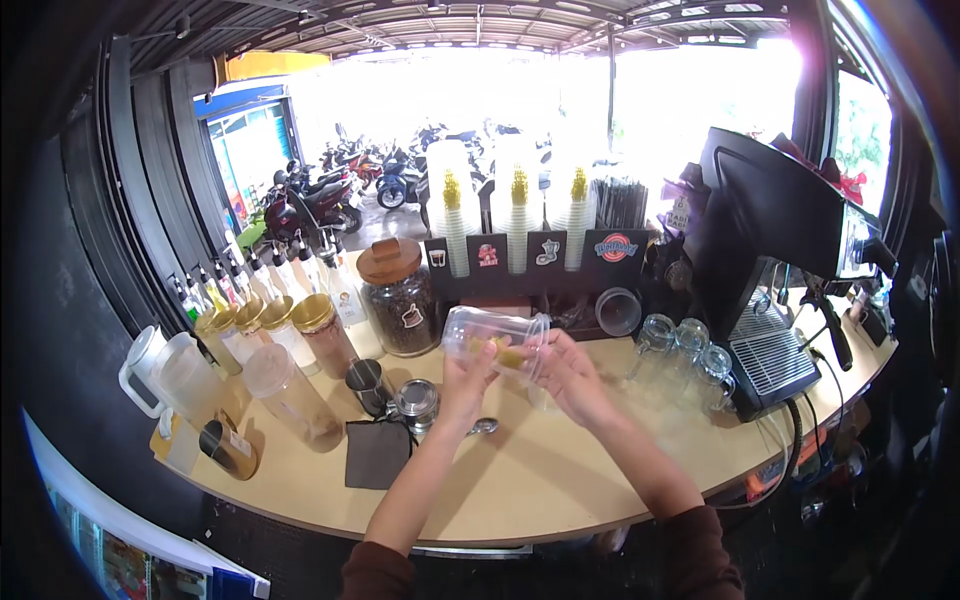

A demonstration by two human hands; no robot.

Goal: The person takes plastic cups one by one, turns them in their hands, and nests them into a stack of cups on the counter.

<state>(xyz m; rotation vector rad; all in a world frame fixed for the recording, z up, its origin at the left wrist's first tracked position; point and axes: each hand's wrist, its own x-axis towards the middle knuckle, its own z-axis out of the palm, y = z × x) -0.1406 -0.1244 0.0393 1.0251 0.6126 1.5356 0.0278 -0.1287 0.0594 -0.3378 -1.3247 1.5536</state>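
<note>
A clear plastic cup (470, 325) with a yellow print is held on its side above the counter, its rim toward the right. My left hand (470, 385) is closed around its body from below. My right hand (568, 372) has its fingers pressed at the rim end; whether a second clear piece is there, I cannot tell. Below and left of the cup are a metal coffee dripper (416, 402), a dark metal pitcher (370, 388) and a folded dark cloth (378, 458). A spoon (483, 426) lies just right of my left wrist.
Glass mugs (690, 345) stand on the right beside the espresso machine (770, 330). A jar of coffee beans (398, 305) and a black holder (535, 262) with stacked cups line the back. Jars, pitchers (185, 375) and pump bottles crowd the left of the wooden counter (500, 500).
</note>
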